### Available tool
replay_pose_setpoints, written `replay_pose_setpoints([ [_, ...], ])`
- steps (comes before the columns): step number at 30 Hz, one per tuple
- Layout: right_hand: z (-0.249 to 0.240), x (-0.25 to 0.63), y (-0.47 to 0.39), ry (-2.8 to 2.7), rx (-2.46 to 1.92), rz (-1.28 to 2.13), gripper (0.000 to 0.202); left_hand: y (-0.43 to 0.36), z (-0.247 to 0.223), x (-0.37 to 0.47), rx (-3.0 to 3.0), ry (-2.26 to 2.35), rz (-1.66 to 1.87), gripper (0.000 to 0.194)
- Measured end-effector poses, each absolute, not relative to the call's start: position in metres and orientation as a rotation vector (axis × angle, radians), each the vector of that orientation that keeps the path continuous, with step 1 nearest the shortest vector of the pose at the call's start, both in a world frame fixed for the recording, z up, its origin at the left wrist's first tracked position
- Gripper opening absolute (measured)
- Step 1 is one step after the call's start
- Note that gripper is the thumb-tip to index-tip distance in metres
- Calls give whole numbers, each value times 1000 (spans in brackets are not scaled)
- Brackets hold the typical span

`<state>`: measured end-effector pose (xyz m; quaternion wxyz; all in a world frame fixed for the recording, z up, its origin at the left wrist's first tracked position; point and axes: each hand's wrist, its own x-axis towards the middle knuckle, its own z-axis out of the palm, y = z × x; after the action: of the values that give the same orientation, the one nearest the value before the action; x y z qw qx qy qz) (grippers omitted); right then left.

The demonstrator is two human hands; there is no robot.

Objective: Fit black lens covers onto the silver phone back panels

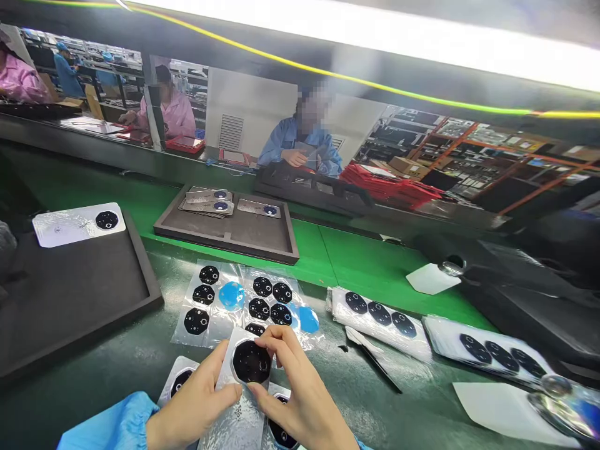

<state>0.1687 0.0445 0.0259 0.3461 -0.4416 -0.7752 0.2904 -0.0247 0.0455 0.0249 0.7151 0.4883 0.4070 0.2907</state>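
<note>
At my far left a silvery panel (70,226) lies across the back edge of a dark tray (70,300) on the table (145,350). Next, my left hand (194,400) grips another silvery panel, the held panel (234,415), by its left side with the thumb over its face, above other panels lying below, while my right hand (300,394) spans the black octagon (252,362) at its top end, thumb and fingertips against the edges, just in front of clear sheets (220,322) of similar pieces. Further right come a wrapped stack (380,314), a thin black tool (382,370) and a second stack (485,350).
</note>
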Motion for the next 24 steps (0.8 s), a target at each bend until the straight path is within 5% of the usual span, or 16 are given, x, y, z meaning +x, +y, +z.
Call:
replay_pose_setpoints([
  [24, 24, 167, 46, -1987, -1164, 838, 48, 46, 20, -24, 1117, 908, 642, 60],
])
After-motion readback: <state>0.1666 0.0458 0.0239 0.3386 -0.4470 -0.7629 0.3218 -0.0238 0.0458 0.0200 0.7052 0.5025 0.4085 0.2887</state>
